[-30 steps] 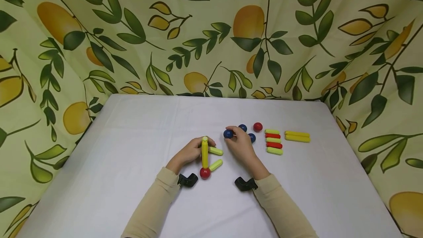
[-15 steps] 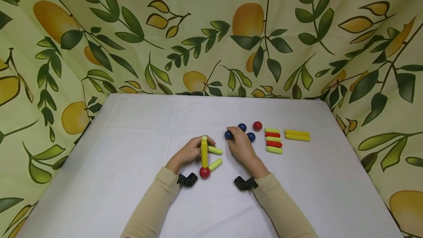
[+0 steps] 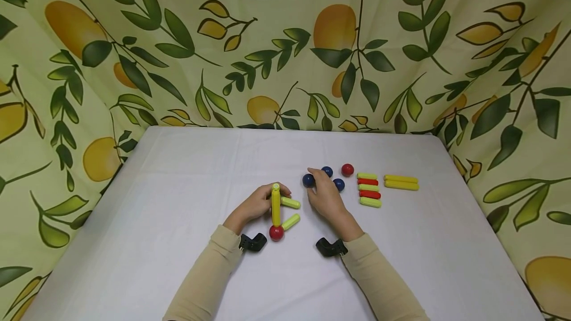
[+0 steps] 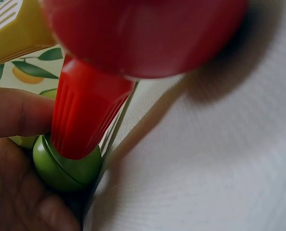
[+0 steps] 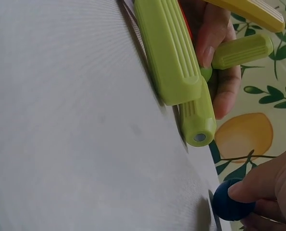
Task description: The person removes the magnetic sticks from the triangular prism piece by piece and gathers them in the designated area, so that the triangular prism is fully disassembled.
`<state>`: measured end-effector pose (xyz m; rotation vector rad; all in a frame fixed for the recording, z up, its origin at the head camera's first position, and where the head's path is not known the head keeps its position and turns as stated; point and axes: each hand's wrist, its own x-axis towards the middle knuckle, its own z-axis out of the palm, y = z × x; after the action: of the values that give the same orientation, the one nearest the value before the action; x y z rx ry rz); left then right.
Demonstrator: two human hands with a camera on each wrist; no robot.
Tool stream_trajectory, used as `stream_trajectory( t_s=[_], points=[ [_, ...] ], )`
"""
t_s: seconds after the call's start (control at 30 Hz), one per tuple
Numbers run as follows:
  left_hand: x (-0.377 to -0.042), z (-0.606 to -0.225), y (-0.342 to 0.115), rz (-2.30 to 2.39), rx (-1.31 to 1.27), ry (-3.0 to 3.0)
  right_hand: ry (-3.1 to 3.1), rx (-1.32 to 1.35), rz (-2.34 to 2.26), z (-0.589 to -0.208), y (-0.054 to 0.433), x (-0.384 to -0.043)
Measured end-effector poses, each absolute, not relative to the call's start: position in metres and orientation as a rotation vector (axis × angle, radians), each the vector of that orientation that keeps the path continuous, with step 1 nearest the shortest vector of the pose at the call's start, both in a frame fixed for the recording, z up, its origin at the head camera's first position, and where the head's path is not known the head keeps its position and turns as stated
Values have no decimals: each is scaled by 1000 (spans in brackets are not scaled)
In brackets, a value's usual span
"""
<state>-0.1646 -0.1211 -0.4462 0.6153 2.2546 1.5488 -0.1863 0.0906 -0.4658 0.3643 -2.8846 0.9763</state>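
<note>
My left hand (image 3: 258, 204) grips a small structure of magnetic rods and balls. Its red ball (image 3: 276, 233) sits nearest me, joined by a red rod (image 4: 90, 110) to a green ball (image 4: 68, 166) against the left fingers. A yellow rod (image 3: 276, 206) rises from the structure, and light green rods (image 3: 291, 222) stick out to the right; one rod's end shows a round metal tip in the right wrist view. Farther right, my right hand (image 3: 327, 194) pinches a blue ball (image 3: 308, 180), thumb (image 5: 248, 187) on its side and other fingers partly hidden behind.
Two more blue balls (image 3: 339, 185) lie just beyond the right hand, with a loose red ball (image 3: 347, 170) behind them. Several short light green and red rods (image 3: 369, 187) form a column to the right, beside two yellow rods (image 3: 401, 183). A patterned curtain surrounds the white table (image 3: 200, 162).
The right hand's index finger has lifted slightly over the blue ball, which stays nearly in place. My left hand and its structure hold still.
</note>
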Motion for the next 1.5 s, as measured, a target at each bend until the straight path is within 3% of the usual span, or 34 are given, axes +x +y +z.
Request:
stream_trajectory(
  t_s=[0.3,0.47,0.73,0.97,1.2,1.5],
  points=[
    [-169,-456,-121,1545,616,2260,-2814,443,969,-458,87,-182],
    [-179,-479,-122,1587,632,2258,-2693,606,1001,-452,79,-173],
    [-180,-482,-125,1547,738,2358,-2541,928,1138,-452,65,-162],
    [-178,-480,-126,1490,673,2378,-2489,1113,1149,-454,61,-160],
    [-176,-479,-124,1509,665,2363,-2413,1024,1180,-458,61,-162],
    [-162,-445,-122,1477,686,2370,-2425,843,1343,-463,63,-165]
  ],
)
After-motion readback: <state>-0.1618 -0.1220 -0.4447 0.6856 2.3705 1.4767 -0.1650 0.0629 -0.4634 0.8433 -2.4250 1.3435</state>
